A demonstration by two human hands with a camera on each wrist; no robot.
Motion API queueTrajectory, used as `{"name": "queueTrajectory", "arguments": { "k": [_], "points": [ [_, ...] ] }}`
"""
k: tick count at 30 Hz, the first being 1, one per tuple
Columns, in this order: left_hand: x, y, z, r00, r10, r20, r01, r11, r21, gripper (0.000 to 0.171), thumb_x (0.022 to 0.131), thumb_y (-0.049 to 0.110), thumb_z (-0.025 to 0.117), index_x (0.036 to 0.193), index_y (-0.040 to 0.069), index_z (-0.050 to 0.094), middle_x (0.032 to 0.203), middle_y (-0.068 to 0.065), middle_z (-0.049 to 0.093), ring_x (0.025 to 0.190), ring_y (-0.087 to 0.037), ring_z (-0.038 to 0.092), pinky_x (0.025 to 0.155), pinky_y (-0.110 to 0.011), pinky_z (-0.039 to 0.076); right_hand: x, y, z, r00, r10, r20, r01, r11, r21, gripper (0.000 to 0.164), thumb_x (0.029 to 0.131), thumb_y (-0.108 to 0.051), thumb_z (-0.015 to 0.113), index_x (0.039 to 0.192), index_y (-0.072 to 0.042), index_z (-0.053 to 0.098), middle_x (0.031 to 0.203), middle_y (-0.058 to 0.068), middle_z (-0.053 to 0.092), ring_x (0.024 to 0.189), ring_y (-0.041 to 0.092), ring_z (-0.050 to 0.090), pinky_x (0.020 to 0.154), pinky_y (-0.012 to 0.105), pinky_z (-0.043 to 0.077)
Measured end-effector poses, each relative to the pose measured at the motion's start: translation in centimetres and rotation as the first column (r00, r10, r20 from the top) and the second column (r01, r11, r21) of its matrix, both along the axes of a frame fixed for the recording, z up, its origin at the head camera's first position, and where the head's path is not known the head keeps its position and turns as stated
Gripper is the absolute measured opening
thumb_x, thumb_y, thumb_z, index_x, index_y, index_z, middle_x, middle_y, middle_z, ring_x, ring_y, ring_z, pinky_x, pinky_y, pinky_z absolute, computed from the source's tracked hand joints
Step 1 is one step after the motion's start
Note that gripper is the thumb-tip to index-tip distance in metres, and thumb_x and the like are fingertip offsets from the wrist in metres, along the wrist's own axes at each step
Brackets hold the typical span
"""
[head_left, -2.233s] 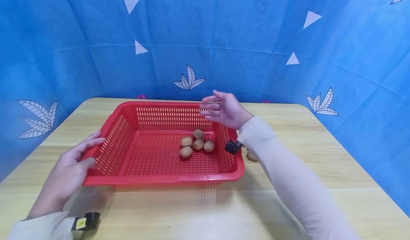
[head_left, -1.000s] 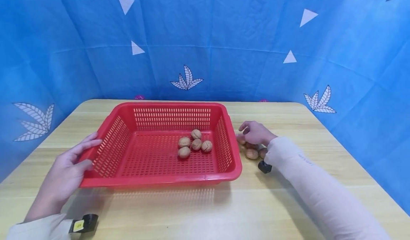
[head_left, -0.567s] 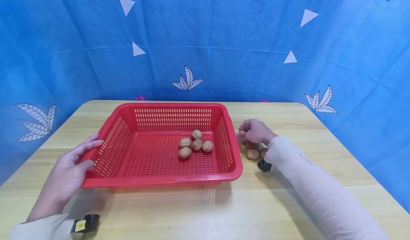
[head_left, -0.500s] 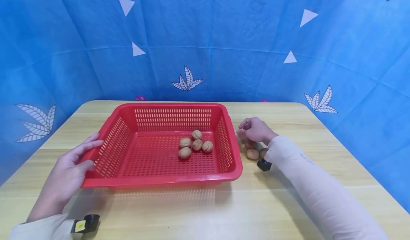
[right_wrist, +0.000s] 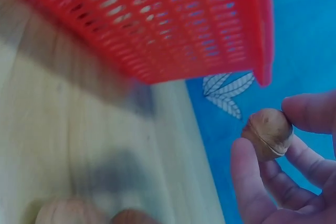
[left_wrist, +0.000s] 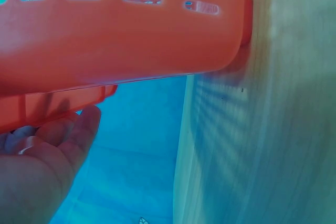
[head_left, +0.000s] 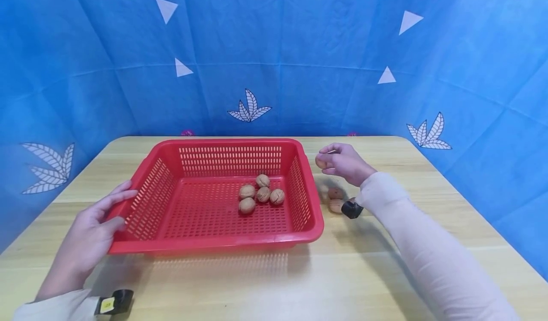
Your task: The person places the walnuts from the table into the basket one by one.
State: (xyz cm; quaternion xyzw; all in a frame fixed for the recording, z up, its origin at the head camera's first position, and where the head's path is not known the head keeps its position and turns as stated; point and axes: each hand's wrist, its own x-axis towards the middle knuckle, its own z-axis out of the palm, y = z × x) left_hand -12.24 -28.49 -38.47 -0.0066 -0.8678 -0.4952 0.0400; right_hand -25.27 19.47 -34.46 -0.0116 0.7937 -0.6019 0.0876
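A walnut (right_wrist: 268, 134) is pinched between the fingertips and thumb of my right hand (head_left: 346, 163), raised off the table just right of the basket. My left hand (head_left: 87, 230) holds the left rim of the red plastic basket (head_left: 214, 242), thumb on the near side and fingers along the edge. Inside the basket, toward its right end, several walnuts (head_left: 263, 194) lie grouped. Below my right hand, more walnuts (head_left: 335, 206) rest on the table, partly covered by the wrist camera. In the left wrist view, the left thumb (left_wrist: 84, 132) shows under the basket's rim.
The pale wooden table (head_left: 205, 292) carries everything. A blue cloth (head_left: 325, 73) printed with white triangles and leaves hangs behind it and along the sides. The basket's slotted right wall (right_wrist: 173, 24) stands close to my right hand.
My right hand first left the basket's right side and came down to the loose walnuts. It has now lifted one walnut. The left hand and basket stay about where they were.
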Motion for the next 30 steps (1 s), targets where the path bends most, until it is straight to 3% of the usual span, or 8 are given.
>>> {"name": "queueTrajectory", "arguments": {
  "k": [6,17,24,30],
  "points": [
    [-0.1,0.0,0.0,1.000,-0.004,-0.007,0.004,1.000,0.006,0.056,0.096,-0.001,0.041,0.151,0.007,0.033,0.161,0.011,0.013,0.126,-0.042,0.030,0.066,-0.025,0.056,-0.1,-0.9,1.2,1.000,-0.028,-0.010,0.027,0.995,-0.097,0.031,0.096,-0.012,0.059,0.119,0.003,0.045,0.105,0.012,0.052,0.088,0.020,0.057,0.085,0.033,0.054],
    [0.0,-0.1,-0.1,1.000,-0.010,-0.004,0.010,1.000,0.008,0.056,0.096,-0.001,0.041,0.151,0.006,0.032,0.162,0.009,0.012,0.129,-0.043,0.027,0.066,-0.026,0.057,0.1,-2.8,3.2,0.999,0.028,0.016,-0.024,0.981,-0.194,0.021,0.098,-0.013,0.057,0.113,-0.001,0.049,0.106,0.012,0.053,0.091,0.024,0.057,0.098,0.040,0.046],
    [0.0,-0.2,0.0,1.000,-0.010,-0.005,0.010,1.000,0.002,0.056,0.098,0.002,0.043,0.152,0.008,0.032,0.161,0.009,0.013,0.115,-0.016,0.040,0.066,-0.029,0.057,0.1,-4.2,4.1,0.998,0.058,0.008,-0.054,0.964,-0.260,0.013,0.098,-0.010,0.054,0.108,-0.002,0.052,0.107,0.010,0.056,0.095,0.024,0.061,0.090,0.033,0.052],
    [0.1,-0.1,0.0,1.000,-0.010,0.004,0.010,1.000,0.011,0.056,0.097,0.001,0.043,0.152,0.008,0.031,0.162,0.007,0.013,0.114,-0.016,0.039,0.066,-0.029,0.057,0.3,-5.4,4.6,0.997,0.067,0.022,-0.058,0.958,-0.281,0.016,0.099,-0.008,0.052,0.114,-0.002,0.052,0.111,0.011,0.057,0.112,0.036,0.056,0.094,0.036,0.050]
  ]
}}
